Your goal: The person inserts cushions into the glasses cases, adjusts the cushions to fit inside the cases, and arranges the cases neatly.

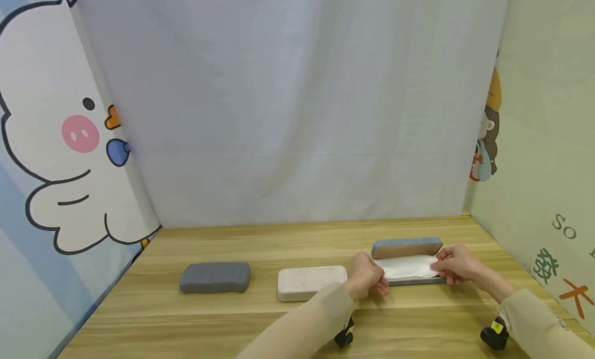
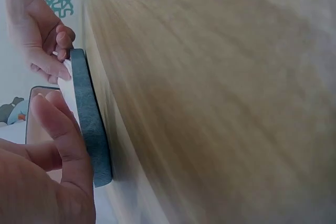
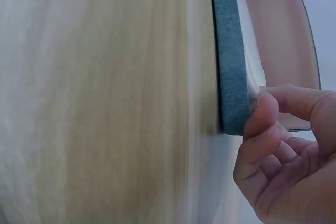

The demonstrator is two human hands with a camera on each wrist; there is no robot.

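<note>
A blue-teal glasses case [image 1: 416, 282] lies with its lid raised on the right of the table, its lining [image 1: 402, 251] pinkish brown. Inside it a folded white cloth [image 1: 405, 268] spreads from end to end. My right hand [image 1: 457, 263] pinches the cloth's right end between thumb and index finger; the right wrist view has this hand [image 3: 294, 150] at the case's corner. At the opposite end, my left hand [image 1: 365, 276] holds the cloth's left side with curled fingers. In the left wrist view, the left hand [image 2: 52, 166] partly hides the cloth.
A closed off-white case [image 1: 309, 281] lies just left of my left hand, overlapped by the forearm. Farther left is a closed dark grey case [image 1: 215, 277]. A white curtain [image 1: 297, 116] hangs behind the wooden table [image 1: 200, 323], and printed panels stand at both sides.
</note>
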